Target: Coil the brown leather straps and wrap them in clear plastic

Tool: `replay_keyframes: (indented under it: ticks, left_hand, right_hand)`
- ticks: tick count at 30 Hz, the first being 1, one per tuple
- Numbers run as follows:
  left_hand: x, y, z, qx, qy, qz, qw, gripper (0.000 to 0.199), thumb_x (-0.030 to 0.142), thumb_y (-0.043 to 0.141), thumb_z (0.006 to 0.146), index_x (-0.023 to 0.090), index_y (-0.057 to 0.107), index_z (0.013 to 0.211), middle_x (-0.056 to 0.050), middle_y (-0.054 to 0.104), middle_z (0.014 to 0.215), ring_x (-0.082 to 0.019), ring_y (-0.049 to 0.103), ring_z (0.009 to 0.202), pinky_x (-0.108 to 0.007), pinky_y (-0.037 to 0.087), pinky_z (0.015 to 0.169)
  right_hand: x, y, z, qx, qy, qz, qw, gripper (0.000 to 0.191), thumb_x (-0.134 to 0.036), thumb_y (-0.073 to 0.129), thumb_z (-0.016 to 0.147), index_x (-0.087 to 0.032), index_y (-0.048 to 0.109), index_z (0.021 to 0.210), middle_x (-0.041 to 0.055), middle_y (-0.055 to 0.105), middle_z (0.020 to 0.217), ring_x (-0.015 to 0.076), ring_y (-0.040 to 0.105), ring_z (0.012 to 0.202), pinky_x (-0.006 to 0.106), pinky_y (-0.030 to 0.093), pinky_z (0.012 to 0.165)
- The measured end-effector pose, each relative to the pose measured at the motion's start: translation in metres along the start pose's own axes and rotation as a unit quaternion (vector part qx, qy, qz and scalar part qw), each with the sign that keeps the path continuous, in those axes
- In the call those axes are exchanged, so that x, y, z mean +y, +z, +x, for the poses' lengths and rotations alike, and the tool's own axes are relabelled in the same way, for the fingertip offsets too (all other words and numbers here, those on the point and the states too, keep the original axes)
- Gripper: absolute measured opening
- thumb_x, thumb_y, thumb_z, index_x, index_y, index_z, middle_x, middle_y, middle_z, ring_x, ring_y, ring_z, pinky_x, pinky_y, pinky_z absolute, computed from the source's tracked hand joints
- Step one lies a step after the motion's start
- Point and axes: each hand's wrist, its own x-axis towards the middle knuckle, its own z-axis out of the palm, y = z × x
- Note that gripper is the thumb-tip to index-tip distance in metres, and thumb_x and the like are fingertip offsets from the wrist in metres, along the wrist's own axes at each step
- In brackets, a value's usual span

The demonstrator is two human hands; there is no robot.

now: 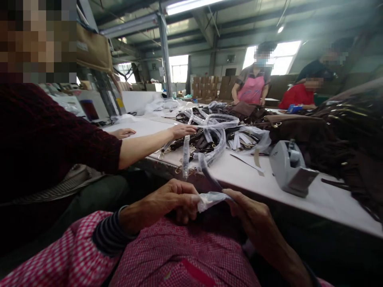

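The scene is viewed from the wearer's head, with the camera faced forward and angled downward. The left hand (176, 199) and right hand (251, 211) are seen from above at close range, and the checked apron (179, 251) is shown beneath them. The worktop (326, 199) is looked across from its near edge, which is slanted down toward the right; its far edge is met at a shallow angle. At left, a co-worker's sleeve (74, 127) is caught close by. Stacked cardboard boxes (206, 87) and a fluorescent tube (191, 6) are taken in well beyond.
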Motion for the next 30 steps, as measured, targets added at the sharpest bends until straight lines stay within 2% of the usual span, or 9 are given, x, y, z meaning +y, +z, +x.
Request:
replay_keyframes:
  ticks: [3, 6, 8, 10, 15, 18, 24, 28, 30]
  left_hand:
    - [0.003, 0.007, 0.004, 0.008, 0.012, -0.019, 1.0, 0.034, 0.046, 0.074, 0.083, 0.013, 0.067, 0.085, -0.004, 0.073, 0.073, -0.009, 0.06, 0.053, -0.018, 0.044, 0.051]
    - [0.003, 0.009, 0.007, 0.03, 0.034, -0.027, 0.999, 0.033, 0.039, 0.078, 0.08, 0.013, 0.068, 0.098, -0.003, 0.073, 0.075, -0.009, 0.061, 0.053, -0.019, 0.045, 0.051]
    - [0.002, 0.008, 0.007, 0.037, 0.042, -0.018, 0.998, 0.035, 0.034, 0.077, 0.079, 0.014, 0.067, 0.105, -0.002, 0.073, 0.078, -0.01, 0.062, 0.055, -0.018, 0.044, 0.05]
    - [0.001, 0.007, 0.006, 0.042, 0.044, 0.001, 0.998, 0.032, 0.029, 0.076, 0.078, 0.015, 0.067, 0.106, -0.001, 0.073, 0.081, -0.01, 0.064, 0.059, -0.018, 0.043, 0.051]
    - [-0.001, 0.008, 0.004, 0.011, 0.054, 0.03, 0.998, 0.034, 0.019, 0.073, 0.074, 0.017, 0.067, 0.108, 0.0, 0.073, 0.084, -0.012, 0.065, 0.068, -0.019, 0.042, 0.055]
    - [0.002, 0.01, 0.004, 0.002, 0.058, 0.038, 0.998, 0.04, 0.019, 0.075, 0.074, 0.018, 0.067, 0.112, -0.001, 0.072, 0.088, -0.013, 0.064, 0.074, -0.021, 0.043, 0.059]
    - [0.016, 0.019, 0.009, 0.038, 0.067, 0.108, 0.991, 0.015, 0.026, 0.073, 0.083, 0.013, 0.071, 0.09, 0.001, 0.066, 0.073, -0.01, 0.056, 0.064, -0.021, 0.042, 0.057]
    - [0.021, 0.023, 0.009, 0.072, 0.127, 0.238, 0.96, 0.011, 0.02, 0.066, 0.09, 0.015, 0.076, 0.088, 0.003, 0.063, 0.067, -0.008, 0.053, 0.062, -0.018, 0.039, 0.058]
    - [0.023, 0.021, 0.009, 0.068, 0.133, 0.246, 0.958, 0.014, 0.022, 0.064, 0.092, 0.015, 0.076, 0.088, 0.003, 0.064, 0.067, -0.008, 0.055, 0.063, -0.018, 0.04, 0.058]
  right_hand:
    - [-0.002, -0.004, -0.001, -0.016, 0.004, -0.012, 1.0, 0.031, -0.028, 0.044, 0.108, -0.017, 0.065, 0.129, 0.0012, 0.067, 0.08, 0.0126, 0.061, 0.062, 0.021, 0.048, 0.06]
    - [-0.007, -0.007, 0.0, -0.055, 0.051, 0.014, 0.997, 0.03, -0.035, 0.041, 0.11, -0.02, 0.067, 0.108, -0.003, 0.059, 0.07, 0.0115, 0.054, 0.057, 0.022, 0.042, 0.055]
    - [-0.008, -0.006, 0.0, -0.096, 0.096, 0.047, 0.99, 0.035, -0.041, 0.04, 0.11, -0.021, 0.063, 0.093, -0.0048, 0.054, 0.066, 0.0108, 0.051, 0.055, 0.023, 0.038, 0.054]
    - [-0.007, -0.003, -0.002, -0.132, 0.139, 0.082, 0.978, 0.04, -0.047, 0.039, 0.11, -0.022, 0.059, 0.087, -0.0058, 0.052, 0.065, 0.0105, 0.048, 0.056, 0.024, 0.036, 0.056]
    - [0.0, 0.0, -0.006, -0.156, 0.196, 0.137, 0.958, 0.048, -0.056, 0.037, 0.109, -0.021, 0.054, 0.079, -0.0064, 0.049, 0.063, 0.0108, 0.044, 0.058, 0.025, 0.035, 0.06]
    - [0.002, -0.002, -0.008, -0.155, 0.213, 0.145, 0.954, 0.052, -0.058, 0.038, 0.108, -0.021, 0.053, 0.075, -0.0061, 0.048, 0.062, 0.0111, 0.043, 0.057, 0.027, 0.033, 0.058]
    - [0.001, -0.003, -0.014, -0.165, 0.202, 0.141, 0.955, 0.049, -0.057, 0.039, 0.108, -0.021, 0.058, 0.081, -0.0053, 0.053, 0.065, 0.0123, 0.046, 0.062, 0.027, 0.033, 0.063]
    - [0.004, -0.003, -0.012, -0.177, 0.207, 0.179, 0.946, 0.051, -0.057, 0.039, 0.108, -0.021, 0.054, 0.076, -0.0055, 0.052, 0.063, 0.0117, 0.047, 0.061, 0.027, 0.034, 0.062]
    - [0.005, -0.003, -0.011, -0.181, 0.202, 0.197, 0.942, 0.052, -0.058, 0.039, 0.108, -0.021, 0.054, 0.075, -0.0053, 0.052, 0.062, 0.0117, 0.047, 0.06, 0.027, 0.034, 0.061]
